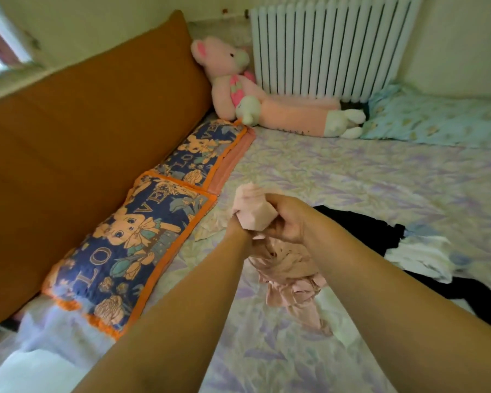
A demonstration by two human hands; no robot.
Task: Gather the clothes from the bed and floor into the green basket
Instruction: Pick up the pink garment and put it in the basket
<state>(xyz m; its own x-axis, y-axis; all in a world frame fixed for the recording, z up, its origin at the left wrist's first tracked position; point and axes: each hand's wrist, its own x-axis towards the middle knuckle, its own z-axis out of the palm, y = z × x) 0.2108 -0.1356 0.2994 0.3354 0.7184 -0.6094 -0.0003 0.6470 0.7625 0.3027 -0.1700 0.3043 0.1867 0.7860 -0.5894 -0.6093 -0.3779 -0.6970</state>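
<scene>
Both my hands hold a pale pink garment (291,276) above the bed (352,177). My right hand (288,219) is closed around its bunched upper part, and my left hand (237,226) grips it from the left, mostly hidden behind the cloth. The rest of the garment hangs down between my forearms. A black garment (360,225) lies on the sheet to the right, with a white and blue piece of clothing (417,259) on top of it. The green basket is not in view.
Two blue and orange cushions (142,225) line the brown headboard (82,131) on the left. A pink plush rabbit (247,89) lies at the back by a white radiator (323,43). A light blue pillow (442,120) sits at the far right.
</scene>
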